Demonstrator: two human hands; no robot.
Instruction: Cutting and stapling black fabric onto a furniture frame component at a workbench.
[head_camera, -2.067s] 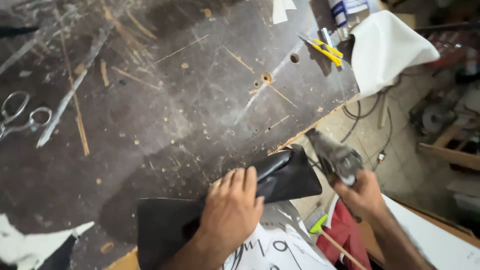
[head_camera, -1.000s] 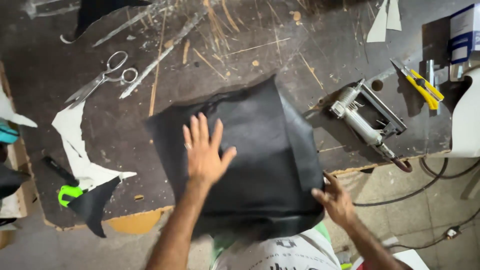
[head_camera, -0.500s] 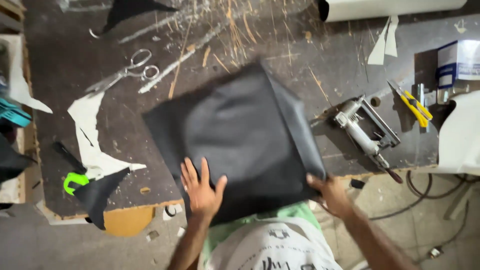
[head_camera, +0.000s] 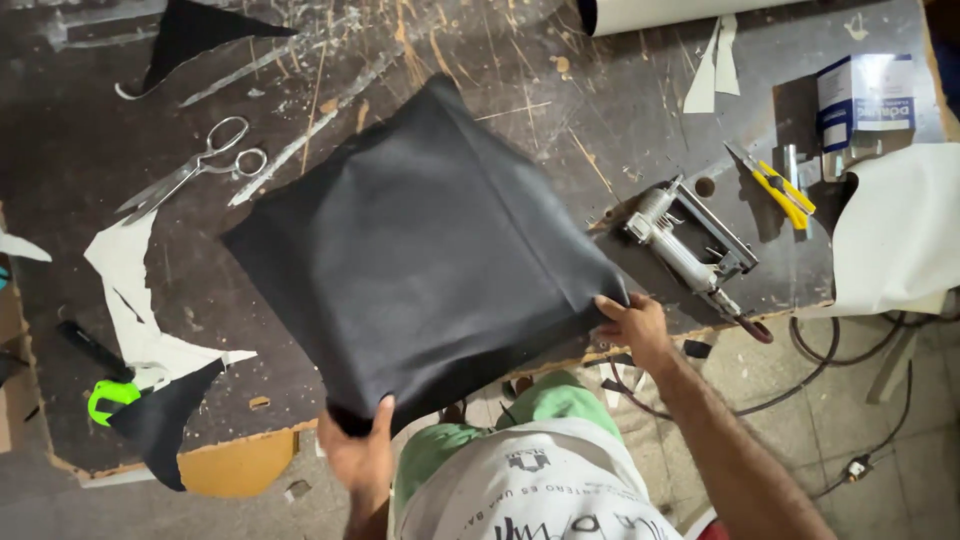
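Only 1 package showed up: a small cardboard box (head_camera: 866, 93) in the upper right of the frame, sitting on the dark workbench (head_camera: 90, 130) close to its right edge. It was rectangular, blue and white, with a white label panel on the face toward the camera. Couldn't spot any signs or screens anywhere else.

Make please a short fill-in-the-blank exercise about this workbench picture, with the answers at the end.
1. Both hands hold a square cushion covered in ____ material.
2. The left hand grips the corner nearest the ____ of the workbench.
3. The ____ lie left of the cushion.
4. The right hand is near a metal staple ____.

Answers: black; edge; scissors; gun
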